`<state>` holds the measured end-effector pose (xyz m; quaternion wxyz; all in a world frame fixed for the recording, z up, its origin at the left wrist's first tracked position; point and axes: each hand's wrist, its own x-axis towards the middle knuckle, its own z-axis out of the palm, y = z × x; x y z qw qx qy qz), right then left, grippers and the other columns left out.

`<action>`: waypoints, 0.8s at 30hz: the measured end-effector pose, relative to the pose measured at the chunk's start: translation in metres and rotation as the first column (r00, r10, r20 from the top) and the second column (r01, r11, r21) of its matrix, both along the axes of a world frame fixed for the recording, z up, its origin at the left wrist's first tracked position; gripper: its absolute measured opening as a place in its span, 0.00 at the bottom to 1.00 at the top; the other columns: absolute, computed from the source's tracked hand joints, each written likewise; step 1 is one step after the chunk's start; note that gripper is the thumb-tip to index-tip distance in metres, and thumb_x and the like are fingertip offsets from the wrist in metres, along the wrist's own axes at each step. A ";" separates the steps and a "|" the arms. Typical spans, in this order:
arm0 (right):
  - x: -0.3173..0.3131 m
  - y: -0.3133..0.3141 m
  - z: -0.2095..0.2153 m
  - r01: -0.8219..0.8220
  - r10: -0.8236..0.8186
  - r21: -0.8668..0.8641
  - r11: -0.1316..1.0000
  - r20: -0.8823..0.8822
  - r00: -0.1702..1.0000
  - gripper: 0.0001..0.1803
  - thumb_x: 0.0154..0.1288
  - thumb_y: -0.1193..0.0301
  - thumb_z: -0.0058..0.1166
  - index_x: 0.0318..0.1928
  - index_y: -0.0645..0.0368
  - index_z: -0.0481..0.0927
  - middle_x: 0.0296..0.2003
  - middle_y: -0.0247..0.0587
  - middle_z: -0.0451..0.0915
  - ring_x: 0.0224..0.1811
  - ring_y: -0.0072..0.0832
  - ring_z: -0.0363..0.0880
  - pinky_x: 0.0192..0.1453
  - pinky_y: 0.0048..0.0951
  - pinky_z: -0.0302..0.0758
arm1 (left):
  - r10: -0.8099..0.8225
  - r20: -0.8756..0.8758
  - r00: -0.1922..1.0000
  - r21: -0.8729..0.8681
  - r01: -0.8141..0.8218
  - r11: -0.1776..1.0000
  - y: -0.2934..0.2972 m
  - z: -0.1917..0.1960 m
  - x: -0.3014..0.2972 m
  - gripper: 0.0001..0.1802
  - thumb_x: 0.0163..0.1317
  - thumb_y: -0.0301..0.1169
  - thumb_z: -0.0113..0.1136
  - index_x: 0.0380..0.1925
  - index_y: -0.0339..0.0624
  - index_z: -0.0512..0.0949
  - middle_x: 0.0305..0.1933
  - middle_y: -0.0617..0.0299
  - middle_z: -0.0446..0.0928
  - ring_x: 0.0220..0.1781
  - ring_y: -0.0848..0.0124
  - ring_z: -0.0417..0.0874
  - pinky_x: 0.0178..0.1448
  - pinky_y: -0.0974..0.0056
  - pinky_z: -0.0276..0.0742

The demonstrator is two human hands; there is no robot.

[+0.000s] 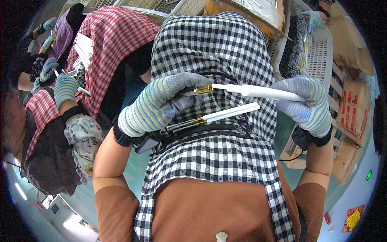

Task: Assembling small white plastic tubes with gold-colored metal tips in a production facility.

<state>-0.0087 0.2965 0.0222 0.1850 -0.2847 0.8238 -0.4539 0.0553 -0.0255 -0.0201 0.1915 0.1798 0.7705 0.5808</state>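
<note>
Two gloved hands gripping one white rod [258,91] over the checked apron [225,153]: left hand [155,105] pinching brass end w/ fingers closed, right hand [306,104] wrapped round other end; keep it level, grip firm.

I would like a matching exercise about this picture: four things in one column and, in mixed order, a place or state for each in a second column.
Things:
1. left hand
2. right hand
3. white brushes on the lap
4. red checked apron

Places or states:
A. lying loose on the black-and-white checked apron
B. worn by a co-worker at the upper left
C. holds the white handle end of the brush
D. grips the brush at its gold metal band

Pairs: 1-D, 2-C, 3-A, 4-B
</note>
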 end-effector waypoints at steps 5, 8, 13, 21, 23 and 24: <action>0.000 0.001 -0.003 -0.008 0.011 -0.064 0.998 0.044 0.999 0.14 0.47 0.72 0.69 0.36 0.62 0.86 0.29 0.41 0.84 0.29 0.26 0.82 0.35 0.25 0.75 | -0.010 -0.067 0.998 0.006 0.010 1.000 0.002 0.000 0.002 0.17 0.66 0.30 0.56 0.53 0.36 0.75 0.49 0.55 0.79 0.51 0.66 0.80 0.57 0.64 0.73; -0.003 0.003 -0.003 -0.056 0.054 0.023 0.998 0.091 0.994 0.15 0.53 0.66 0.67 0.38 0.63 0.85 0.30 0.41 0.85 0.31 0.31 0.84 0.38 0.27 0.78 | -0.031 -0.170 0.985 -0.053 0.022 0.998 0.006 -0.001 0.000 0.17 0.65 0.32 0.58 0.51 0.36 0.76 0.46 0.53 0.81 0.49 0.63 0.83 0.54 0.64 0.75; 0.001 0.006 0.004 -0.292 0.346 0.193 0.937 -0.393 0.852 0.16 0.53 0.63 0.65 0.40 0.56 0.85 0.30 0.39 0.82 0.30 0.38 0.78 0.36 0.37 0.70 | -0.121 -0.315 0.941 -0.281 0.030 0.959 0.013 0.008 0.001 0.14 0.60 0.33 0.62 0.44 0.38 0.80 0.34 0.52 0.83 0.35 0.56 0.85 0.39 0.61 0.79; 0.022 0.014 -0.012 -0.345 0.401 0.219 0.913 -0.316 0.860 0.19 0.53 0.62 0.63 0.45 0.54 0.82 0.33 0.36 0.80 0.32 0.39 0.75 0.39 0.39 0.67 | -0.191 -0.333 0.923 -0.451 0.022 0.892 0.021 0.011 0.019 0.13 0.55 0.35 0.66 0.40 0.44 0.81 0.24 0.57 0.78 0.24 0.57 0.80 0.28 0.59 0.73; 0.025 0.009 -0.018 -0.349 0.384 0.169 0.922 -0.278 0.880 0.17 0.53 0.63 0.62 0.42 0.56 0.83 0.31 0.39 0.81 0.29 0.40 0.77 0.36 0.38 0.70 | -0.181 -0.364 0.913 -0.434 0.006 0.901 0.020 0.010 0.020 0.14 0.54 0.34 0.66 0.40 0.44 0.81 0.23 0.58 0.77 0.24 0.58 0.79 0.28 0.59 0.73; 0.028 0.004 -0.020 -0.305 0.317 0.091 0.948 -0.178 0.932 0.16 0.53 0.64 0.62 0.40 0.58 0.84 0.29 0.41 0.81 0.28 0.41 0.78 0.34 0.37 0.71 | -0.154 -0.398 0.904 -0.417 -0.028 0.908 0.020 0.010 0.020 0.14 0.54 0.34 0.66 0.40 0.44 0.81 0.23 0.58 0.77 0.23 0.58 0.79 0.27 0.59 0.72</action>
